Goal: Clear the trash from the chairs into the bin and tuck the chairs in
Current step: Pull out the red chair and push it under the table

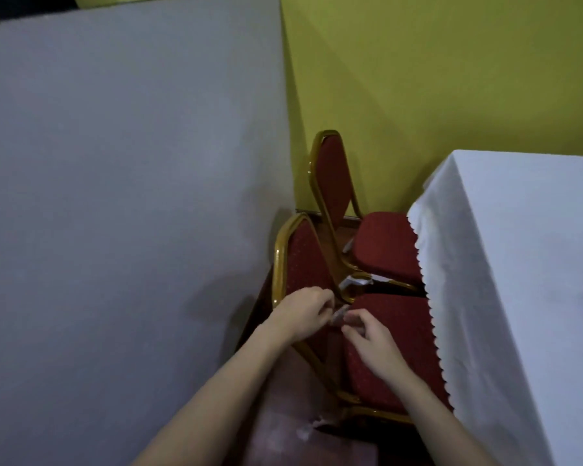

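A grey wall (125, 196) fills the left of the view and a table under a white scalloped cloth (519, 280) fills the right, with two red, gold-framed chairs in the narrow lane between them. The far chair (381, 243) sits with its seat partly under the cloth. The near chair (398, 348) stands partly out, its seat only edging under the cloth. Both hands meet at the back of the near seat: the left hand (303, 312) and the right hand (372, 338) pinch together on a small pale scrap of trash (340, 314), fingers curled narrow around it; blur hides which hand bears it. Another white scrap (354, 281) lies between the two chairs, and a pale piece (308, 430) lies on the floor by the near chair's leg. The step appears to be trash collection, not tucking. No bin is in view, so the next move likely calls for lifting the scrap clear and gathering the others.
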`<state>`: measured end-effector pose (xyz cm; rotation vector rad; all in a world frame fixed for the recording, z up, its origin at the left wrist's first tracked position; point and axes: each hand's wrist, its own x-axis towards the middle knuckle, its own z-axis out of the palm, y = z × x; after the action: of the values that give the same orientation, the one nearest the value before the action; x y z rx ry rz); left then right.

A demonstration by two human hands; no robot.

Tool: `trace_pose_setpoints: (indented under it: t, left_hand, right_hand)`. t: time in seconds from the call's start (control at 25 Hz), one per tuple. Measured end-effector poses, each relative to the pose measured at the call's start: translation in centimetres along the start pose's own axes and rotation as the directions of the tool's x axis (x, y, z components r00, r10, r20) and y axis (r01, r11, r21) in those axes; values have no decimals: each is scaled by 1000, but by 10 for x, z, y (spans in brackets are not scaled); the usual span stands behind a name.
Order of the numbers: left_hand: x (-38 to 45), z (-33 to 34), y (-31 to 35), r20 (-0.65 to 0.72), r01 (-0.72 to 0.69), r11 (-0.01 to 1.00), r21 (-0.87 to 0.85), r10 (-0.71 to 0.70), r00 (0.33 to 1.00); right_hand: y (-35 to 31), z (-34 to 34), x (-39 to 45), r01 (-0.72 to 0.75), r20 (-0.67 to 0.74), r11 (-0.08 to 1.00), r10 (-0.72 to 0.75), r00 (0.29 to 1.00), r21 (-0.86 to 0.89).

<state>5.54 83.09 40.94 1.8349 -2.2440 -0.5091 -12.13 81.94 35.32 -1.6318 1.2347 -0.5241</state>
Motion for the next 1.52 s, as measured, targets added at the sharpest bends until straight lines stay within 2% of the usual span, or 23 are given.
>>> trace_pose_setpoints:
  t: [0.12,0.28,0.44,0.64,0.72,0.8,0.88,1.0,1.08,1.2,1.28,1.4,1.52]
  left_hand:
    - [14,-42,-43,-24,-66,993,98,69,997]
    - [47,-70,-104,-116,-104,988,112,117,986]
    - [82,-78,-158,-12,-166,964,210,172,985]
    - [137,-90,-207,138,-305,901,309,274,952]
    - [156,-87,-219,265,-406,857,318,330,906]
    - [179,-81,-226,406,-526,775,350,381,831]
    - [204,-73,-229,477,-643,699,313,469,743]
    - [238,-68,-218,554,-801,541,257,597,581]
    - [254,-67,-221,559,-859,487,158,673,484]
    - [255,-55,-236,442,-887,458,59,785,435]
    - [257,-47,-243,372,-893,450,-18,832,412]
    - [260,-38,-251,352,-890,457,-14,835,423]
    - [270,-35,-252,351,-901,429,-64,855,383]
  right_hand:
    - [-36,43,34,51,14,999,-51,999,-11]
    - [-61,75,90,33,25,999,-34,999,15]
    - [-67,92,147,-51,-10,998,51,999,31]
    - [-88,97,195,-105,11,993,106,994,-49]
    - [-91,104,199,-122,-18,985,120,993,-119]
    - [-86,116,202,-161,-51,970,154,987,-181]
    - [-86,126,208,-209,-137,951,181,974,-228]
    - [-90,136,206,-314,-252,940,275,928,-131]
    - [-96,144,201,-379,-342,922,331,879,-80]
    - [-109,158,193,-427,-545,887,275,793,-175]
    - [-111,171,193,-524,-638,803,250,728,-283]
    - [-116,184,194,-622,-751,740,254,610,-255]
    - [-117,186,195,-637,-765,739,275,582,-219]
